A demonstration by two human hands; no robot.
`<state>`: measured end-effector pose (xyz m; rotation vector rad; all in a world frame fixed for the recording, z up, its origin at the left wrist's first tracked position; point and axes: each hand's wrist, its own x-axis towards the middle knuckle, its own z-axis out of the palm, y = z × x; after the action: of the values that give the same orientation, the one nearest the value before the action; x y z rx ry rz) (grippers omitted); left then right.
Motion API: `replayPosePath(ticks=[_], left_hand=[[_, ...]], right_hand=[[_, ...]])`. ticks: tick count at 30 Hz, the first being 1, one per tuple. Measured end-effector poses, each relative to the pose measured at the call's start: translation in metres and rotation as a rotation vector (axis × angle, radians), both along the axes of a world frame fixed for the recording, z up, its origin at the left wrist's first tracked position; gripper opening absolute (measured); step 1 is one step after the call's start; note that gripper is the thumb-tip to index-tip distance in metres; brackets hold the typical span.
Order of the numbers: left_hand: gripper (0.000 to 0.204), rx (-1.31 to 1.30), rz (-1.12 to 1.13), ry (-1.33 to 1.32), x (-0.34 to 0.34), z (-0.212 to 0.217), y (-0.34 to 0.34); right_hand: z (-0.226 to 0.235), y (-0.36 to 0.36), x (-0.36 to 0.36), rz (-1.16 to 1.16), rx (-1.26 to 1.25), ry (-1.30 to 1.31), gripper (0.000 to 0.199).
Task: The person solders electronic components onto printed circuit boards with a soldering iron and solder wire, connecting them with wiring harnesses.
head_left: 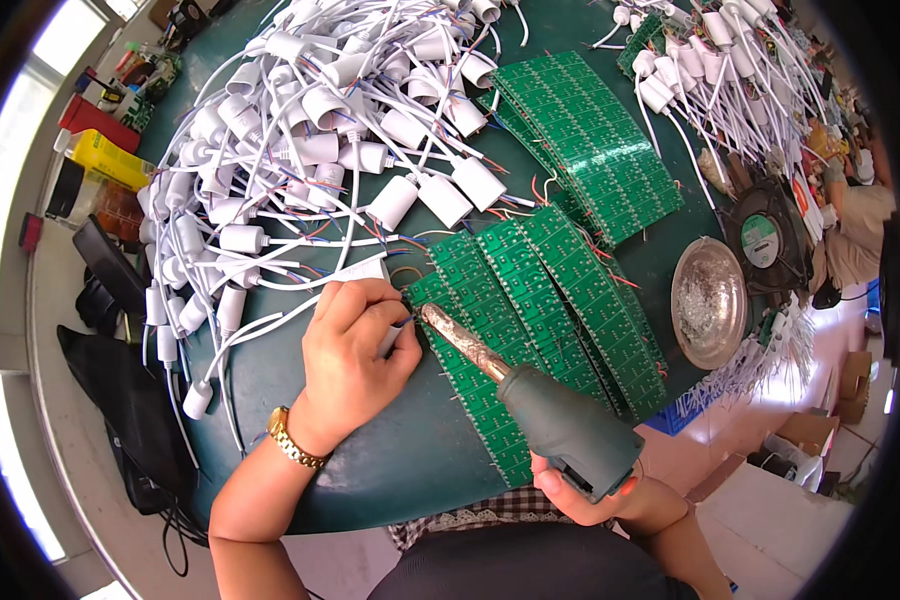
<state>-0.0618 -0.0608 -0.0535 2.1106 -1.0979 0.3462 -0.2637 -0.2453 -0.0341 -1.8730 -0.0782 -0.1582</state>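
Note:
My left hand (355,350), with a gold watch (297,440) at its wrist, is closed in a pinch around a white cable (391,341). Thin wires at the cable's end meet the left edge of a green circuit board panel (460,340). Much of the cable is hidden by my fingers. In my right hand (595,505) is the dark handle of a soldering gun (560,420). Its metal tip points up and left, close to my left fingertips at the panel's edge. Several such panels lie overlapping under the gun.
A big heap of white lamp sockets with cables (340,120) covers the far left of the green table (370,490). More green panels (590,140) lie beyond. On the right stand a round metal dish (708,300) and a black fan (770,240). A yellow bottle (105,158) stands at far left.

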Motion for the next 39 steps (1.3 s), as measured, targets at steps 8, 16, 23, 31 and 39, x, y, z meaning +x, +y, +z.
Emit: replayPosePath(ticks=[8,16,23,31,39], left_hand=[[0.024,0.002,0.005,-0.009,0.000,0.000,-0.001],[0.024,-0.006,0.007,-0.007,0.001,-0.002,0.002],[0.024,0.013,-0.005,-0.019,0.000,-0.002,0.002],[0.024,-0.003,-0.004,-0.007,-0.001,0.001,0.002],[0.023,-0.043,-0.064,0.005,0.002,-0.001,0.006]], right_hand=[[-0.005,-0.003,-0.010,0.020,-0.013,0.096,0.034],[-0.008,-0.007,-0.028,0.007,0.099,0.242,0.051],[-0.020,-0.004,-0.034,-0.056,0.217,0.131,0.050],[-0.002,-0.002,-0.019,-0.117,0.466,0.181,0.011],[-0.005,-0.005,-0.020,-0.023,0.367,0.134,0.049]])
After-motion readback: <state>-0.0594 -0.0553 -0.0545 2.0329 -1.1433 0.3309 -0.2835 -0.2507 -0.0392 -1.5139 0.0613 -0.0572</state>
